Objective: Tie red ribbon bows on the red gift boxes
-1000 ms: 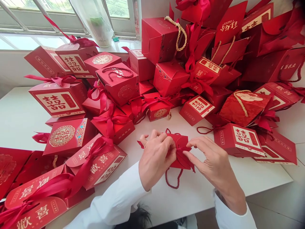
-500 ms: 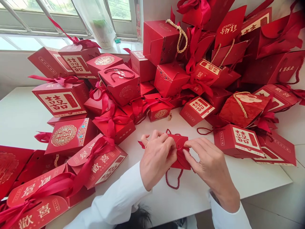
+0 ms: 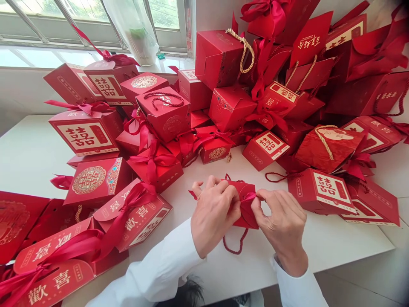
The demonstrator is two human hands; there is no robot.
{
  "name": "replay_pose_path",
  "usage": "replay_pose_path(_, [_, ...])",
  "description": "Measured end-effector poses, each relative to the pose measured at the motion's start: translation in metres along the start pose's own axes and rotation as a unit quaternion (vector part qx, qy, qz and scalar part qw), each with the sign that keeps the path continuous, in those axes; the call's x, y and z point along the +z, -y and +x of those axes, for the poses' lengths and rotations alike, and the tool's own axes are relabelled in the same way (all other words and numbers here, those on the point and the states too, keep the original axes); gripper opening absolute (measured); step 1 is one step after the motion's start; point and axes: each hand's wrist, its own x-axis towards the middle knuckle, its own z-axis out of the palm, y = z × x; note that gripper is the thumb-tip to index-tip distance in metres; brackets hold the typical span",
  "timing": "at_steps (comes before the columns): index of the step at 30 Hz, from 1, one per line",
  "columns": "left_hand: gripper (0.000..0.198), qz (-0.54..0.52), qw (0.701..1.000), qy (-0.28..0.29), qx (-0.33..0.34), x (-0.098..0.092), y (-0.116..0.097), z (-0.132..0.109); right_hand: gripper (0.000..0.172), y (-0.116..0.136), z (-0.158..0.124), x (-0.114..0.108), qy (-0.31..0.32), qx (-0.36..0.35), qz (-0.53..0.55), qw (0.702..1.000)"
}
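Note:
My left hand (image 3: 214, 215) grips the left side of a small red gift box (image 3: 245, 211), which lies on the table between my hands. My right hand (image 3: 281, 217) pinches a red ribbon (image 3: 251, 197) at the top of the box between thumb and fingers. The ribbon's loose ends are hidden behind my fingers. A red cord handle (image 3: 232, 246) hangs from the box and rests on the table below it. White sleeves cover both my forearms.
Several red boxes and bags with gold lettering (image 3: 321, 192) crowd the white table (image 3: 297, 249) on the left, back and right. The pile rises high at the back right. A window (image 3: 92, 21) lies beyond the table, with a plastic-wrapped plant (image 3: 137, 36) on its sill.
My right hand has moved in and now pinches the ribbon at the top of the box. My left hand stays on the box. The view has shifted slightly.

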Motion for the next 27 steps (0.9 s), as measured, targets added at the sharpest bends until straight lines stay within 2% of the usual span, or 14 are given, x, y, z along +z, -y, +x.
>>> replay_pose_path(5, [0.018,0.01,1.0,0.002,-0.01,0.0,-0.003,0.0,0.016,0.007,-0.003,0.011,-0.032,0.067,0.023,0.997])
replay_pose_path(9, [0.018,0.025,0.999,0.005,-0.021,0.0,-0.004,0.001,0.016,0.011,-0.003,0.013,-0.029,0.092,0.034,0.995])
replay_pose_path(18, [0.017,0.032,0.999,0.008,-0.034,0.0,-0.004,0.0,0.019,0.012,-0.008,0.012,-0.016,0.078,0.034,0.996])
replay_pose_path(23, [0.014,0.002,0.999,0.012,-0.035,0.001,0.001,0.001,0.025,0.008,-0.01,0.009,0.016,0.033,0.03,0.999])
replay_pose_path(27, [0.014,-0.026,0.999,0.013,-0.033,0.001,0.003,0.002,0.02,0.002,-0.007,0.002,0.032,-0.007,0.002,0.999])
